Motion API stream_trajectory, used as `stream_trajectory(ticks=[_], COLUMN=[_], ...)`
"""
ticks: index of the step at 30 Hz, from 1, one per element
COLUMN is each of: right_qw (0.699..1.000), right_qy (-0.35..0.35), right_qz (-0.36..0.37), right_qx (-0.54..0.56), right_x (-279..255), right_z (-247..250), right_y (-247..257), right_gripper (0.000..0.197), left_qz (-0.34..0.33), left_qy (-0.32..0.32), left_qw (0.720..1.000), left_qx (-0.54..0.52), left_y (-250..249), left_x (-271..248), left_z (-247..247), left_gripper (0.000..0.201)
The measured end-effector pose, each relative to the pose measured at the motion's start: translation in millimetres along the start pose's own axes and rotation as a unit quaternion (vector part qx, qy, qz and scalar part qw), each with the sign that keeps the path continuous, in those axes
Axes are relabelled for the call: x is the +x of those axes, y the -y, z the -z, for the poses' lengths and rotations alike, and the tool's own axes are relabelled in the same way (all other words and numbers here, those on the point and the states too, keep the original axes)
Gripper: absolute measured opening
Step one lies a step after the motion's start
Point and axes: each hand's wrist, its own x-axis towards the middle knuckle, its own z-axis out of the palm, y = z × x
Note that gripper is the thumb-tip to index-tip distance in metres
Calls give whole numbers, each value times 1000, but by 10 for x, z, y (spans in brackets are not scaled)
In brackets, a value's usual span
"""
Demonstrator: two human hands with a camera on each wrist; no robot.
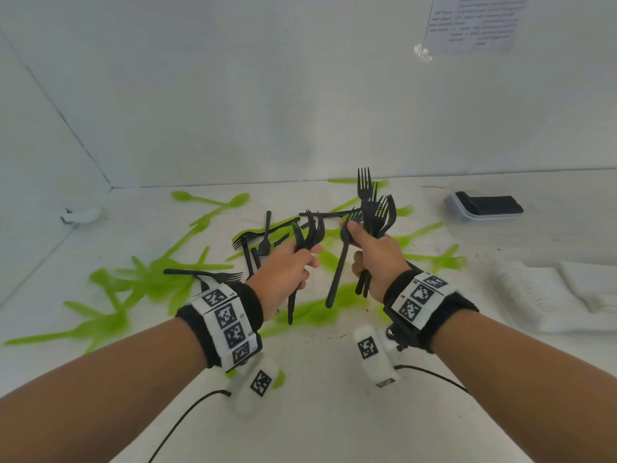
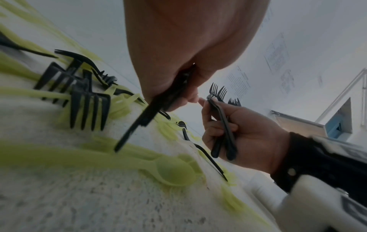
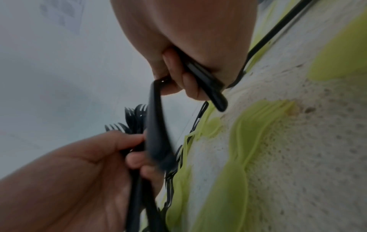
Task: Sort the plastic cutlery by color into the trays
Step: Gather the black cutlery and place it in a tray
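My left hand (image 1: 293,262) grips a small bunch of black forks (image 1: 309,230), tines up, handles hanging below the fist (image 2: 139,124). My right hand (image 1: 375,252) holds a larger bunch of black forks (image 1: 374,205) upright and also pinches one loose black piece (image 1: 339,272) that hangs down. Both hands are raised over the table, close together. More black forks (image 1: 258,238) lie on the table beyond the left hand, among many green spoons and forks (image 1: 150,282). A clear tray (image 1: 480,205) with black cutlery in it sits at the far right.
A folded white cloth (image 1: 547,292) lies at the right edge. A small white object (image 1: 81,215) sits near the left back corner. White walls close the table at the back and left. A printed sheet (image 1: 474,21) hangs on the back wall.
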Motion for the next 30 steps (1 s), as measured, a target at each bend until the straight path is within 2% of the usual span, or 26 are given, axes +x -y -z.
stream_trajectory(ticks=[3, 5, 11, 14, 16, 18, 21, 24, 25, 28, 30], right_qw=[999, 998, 998, 998, 999, 998, 998, 1000, 999, 997, 997], right_qy=[50, 69, 47, 49, 24, -13, -32, 6, 29, 76, 68], right_qz=[2, 6, 3, 2, -15, -31, -27, -9, -10, -16, -18], right_qx=[9, 6, 40, 41, 44, 58, 41, 10, 16, 26, 15], right_x=[-44, -84, -130, -145, -123, -42, 79, 20, -22, -109, -124], right_z=[-91, -189, -297, -302, -301, -256, -190, -268, -333, -565, -676], right_y=[-12, -58, -96, -90, -68, -37, 14, 25, 15, -86, -138], right_gripper=[35, 38, 39, 29, 27, 26, 27, 29, 30, 28, 29], left_qz=[-33, -58, -131, -141, -156, -169, -143, -99, -92, -93, -97], left_qy=[-29, -31, -65, -47, -21, -27, -78, -73, -58, -17, -1], left_qw=[999, 996, 974, 971, 966, 956, 958, 960, 962, 958, 959], left_qx=[28, 58, 173, 185, 206, 237, 235, 252, 249, 270, 265], left_y=[-19, -25, 18, 27, 37, 75, 97, 64, 36, 18, 2], left_x=[38, 50, 19, -7, -48, -79, -98, -55, -48, -23, -33], left_z=[29, 19, 66, 84, 49, 27, 85, 135, 136, 131, 145], left_gripper=[20, 15, 13, 17, 21, 22, 25, 19, 23, 58, 60])
